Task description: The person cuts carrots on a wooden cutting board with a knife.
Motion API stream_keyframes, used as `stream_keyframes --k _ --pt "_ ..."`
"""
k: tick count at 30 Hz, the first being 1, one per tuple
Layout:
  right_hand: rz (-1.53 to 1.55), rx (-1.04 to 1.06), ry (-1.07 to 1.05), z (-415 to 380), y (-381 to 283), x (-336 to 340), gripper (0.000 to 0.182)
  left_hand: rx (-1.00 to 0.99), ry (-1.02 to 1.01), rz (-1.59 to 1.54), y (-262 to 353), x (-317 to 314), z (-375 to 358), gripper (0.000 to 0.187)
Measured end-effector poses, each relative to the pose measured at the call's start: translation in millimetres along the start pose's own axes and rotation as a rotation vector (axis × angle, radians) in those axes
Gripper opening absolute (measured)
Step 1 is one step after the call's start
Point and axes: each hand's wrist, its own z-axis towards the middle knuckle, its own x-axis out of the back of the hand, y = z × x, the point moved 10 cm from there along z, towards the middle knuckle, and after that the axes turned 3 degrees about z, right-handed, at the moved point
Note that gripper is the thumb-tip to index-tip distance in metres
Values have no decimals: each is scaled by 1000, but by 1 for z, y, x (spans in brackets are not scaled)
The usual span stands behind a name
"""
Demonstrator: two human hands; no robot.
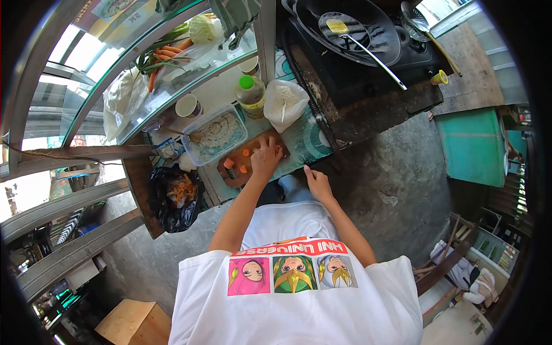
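Note:
A brown cutting board [234, 180] lies on the worktop with several orange carrot pieces [229, 163] on it. My left hand [266, 157] is over the board's right part, fingers bent down around orange carrot at their tips. Off the worktop's front edge, my right hand [317, 181] is held low with its fingers curled; whatever it may hold is too small to make out. Behind the board sits a clear plastic tub [215, 135] with whitish residue and a spoon. A green-capped bottle [250, 96] and a bag of white powder [284, 104] stand farther back.
A black bag of orange peelings [181, 192] hangs at the left. The glass case [167, 80] holds carrots and cabbage. At the back right, a wok [359, 31] with a metal spatula [374, 57] sits on the stove. Paper cups [188, 106] stand behind the tub.

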Motion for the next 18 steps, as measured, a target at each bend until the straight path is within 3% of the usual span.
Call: stream_keyframes --k 5,11,15,17,18 --pt "13 -16 33 -4 14 2 62 -278 27 138 21 -10 -2 28" --pt "42 -6 40 -12 13 -1 61 -372 28 108 17 -32 -4 19" --pt "42 49 73 -11 7 2 60 -320 -36 -50 11 -26 3 15" --pt "11 25 33 -9 7 1 61 -107 55 -349 -8 -6 9 16" --pt "12 21 24 -8 8 1 61 -102 56 -346 -11 6 8 16"
